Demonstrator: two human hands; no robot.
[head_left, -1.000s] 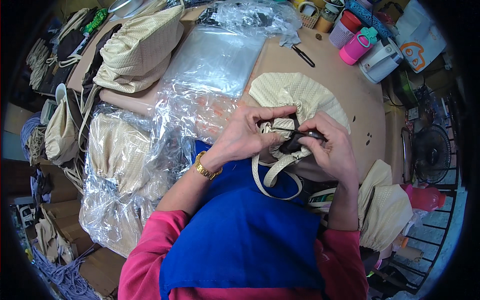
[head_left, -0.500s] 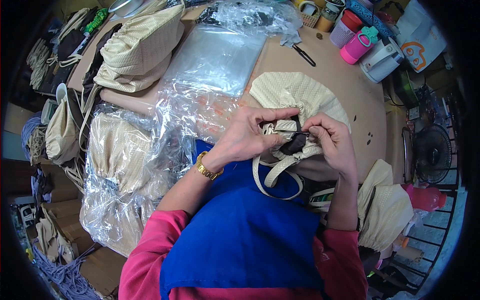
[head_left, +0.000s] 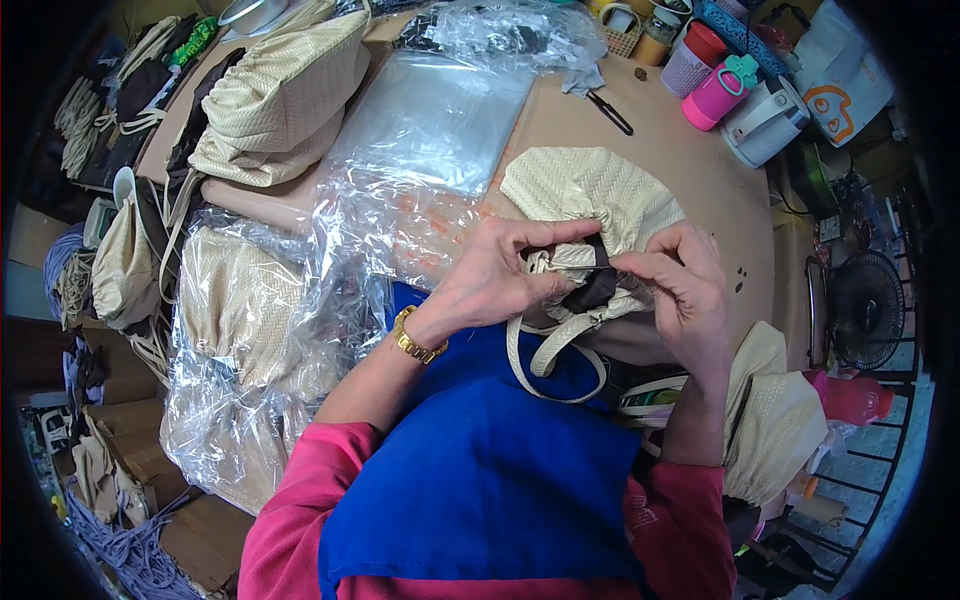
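Note:
A cream woven drawstring bag lies on the table, its gathered mouth showing dark lining and a looped cream strap hanging toward the blue apron. My left hand, with a gold watch at the wrist, grips the mouth, index finger stretched across it and thumb below. My right hand is at the right side of the mouth, thumb and index pinched at a thin dark item whose kind I cannot make out.
Clear plastic sheets and wrapped bags lie left of my hands. More cream bags sit upper left and lower right. Drink bottles, a white kettle and a black pen-like object are upper right; a fan stands right.
My right hand has shifted right and slightly upward, its fingers more curled. The dark handle seen in it a second ago no longer shows. My left hand holds nearly the same place.

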